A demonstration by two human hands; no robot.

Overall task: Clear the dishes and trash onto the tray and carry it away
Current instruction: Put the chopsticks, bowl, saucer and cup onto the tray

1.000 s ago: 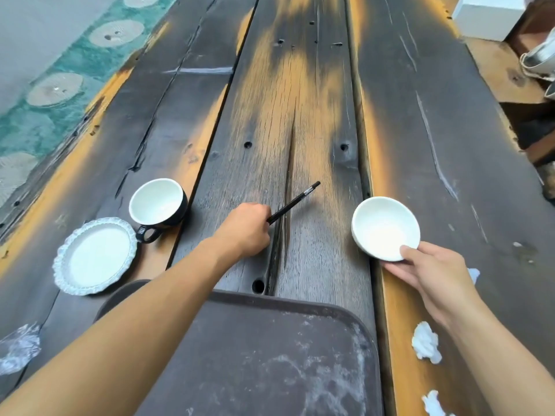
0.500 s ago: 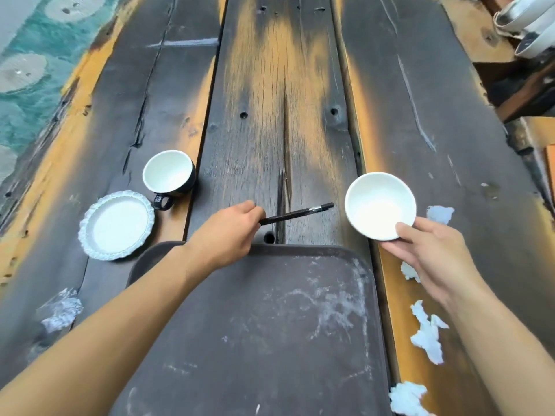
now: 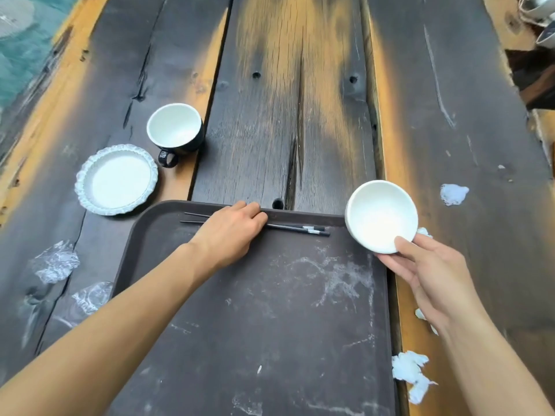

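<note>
While left hand (image 3: 231,232) pins two chopsticks (image 3: 295,229), right hand (image 3: 426,271) pinches one bowl (image 3: 380,216).

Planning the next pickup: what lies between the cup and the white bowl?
Head view: bare wooden table between cup and white bowl; only the tray's far rim edges in near the bowl.

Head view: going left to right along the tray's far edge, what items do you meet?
Scalloped plate → black cup → left hand on the chopsticks → white bowl held by the right hand → tissue scrap.
</note>
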